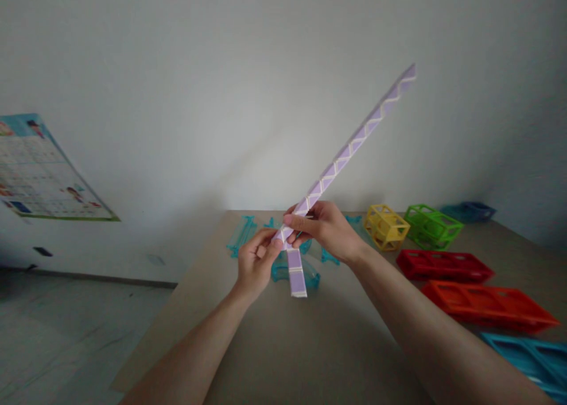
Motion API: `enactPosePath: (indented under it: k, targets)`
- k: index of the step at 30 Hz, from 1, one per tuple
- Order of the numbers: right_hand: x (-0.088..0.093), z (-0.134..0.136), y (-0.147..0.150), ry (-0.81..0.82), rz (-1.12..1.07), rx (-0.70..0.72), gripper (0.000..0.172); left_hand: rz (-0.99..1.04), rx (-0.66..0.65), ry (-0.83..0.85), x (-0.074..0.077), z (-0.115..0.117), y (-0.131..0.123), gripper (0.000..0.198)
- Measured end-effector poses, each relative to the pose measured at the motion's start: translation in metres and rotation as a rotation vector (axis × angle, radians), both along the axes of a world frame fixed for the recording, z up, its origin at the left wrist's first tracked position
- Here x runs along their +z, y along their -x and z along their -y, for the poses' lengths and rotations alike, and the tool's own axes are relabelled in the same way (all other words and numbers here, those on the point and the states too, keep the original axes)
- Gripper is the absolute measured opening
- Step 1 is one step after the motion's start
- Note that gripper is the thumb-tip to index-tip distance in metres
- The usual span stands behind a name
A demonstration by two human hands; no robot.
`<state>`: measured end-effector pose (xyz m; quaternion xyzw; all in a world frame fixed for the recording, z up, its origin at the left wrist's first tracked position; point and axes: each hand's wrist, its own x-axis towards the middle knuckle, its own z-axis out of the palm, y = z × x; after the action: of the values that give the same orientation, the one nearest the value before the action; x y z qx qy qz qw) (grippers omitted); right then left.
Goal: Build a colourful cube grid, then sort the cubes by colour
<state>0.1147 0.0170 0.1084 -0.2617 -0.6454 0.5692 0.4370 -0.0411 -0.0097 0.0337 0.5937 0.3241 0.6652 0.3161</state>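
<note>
Above the flat beige tabletop point(287, 358), the left hand point(256, 260) and the right hand point(330, 228) are both pinching the long purple-and-white segmented plastic stick point(345, 156) close to its bend, where uneven twisting could perhaps be turning a wrong segment.

Table point(283, 346) against a wall point(186, 86). Far left corner: translucent teal plastic pieces point(243, 235). Far edge, rightward: yellow openwork frame point(385, 231), green frame point(432, 231); dark-blue piece point(477, 211) at the far right corner. Right side, far to near: red frame point(444, 270), orange frame point(487, 310), light-blue frame point(534, 361).
</note>
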Motion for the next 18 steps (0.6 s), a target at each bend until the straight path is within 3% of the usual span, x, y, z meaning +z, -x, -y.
enactPosePath:
  k: [8, 18]
  targets:
    - [-0.015, -0.001, 0.008, -0.165, -0.099, -0.034, 0.032, 0.082, 0.186, 0.156, -0.006, -0.004, 0.001, 0.040]
    - [-0.028, -0.007, 0.003, -0.214, -0.087, 0.014, 0.030, 0.273, 0.075, 0.302, -0.014, -0.011, 0.000, 0.042]
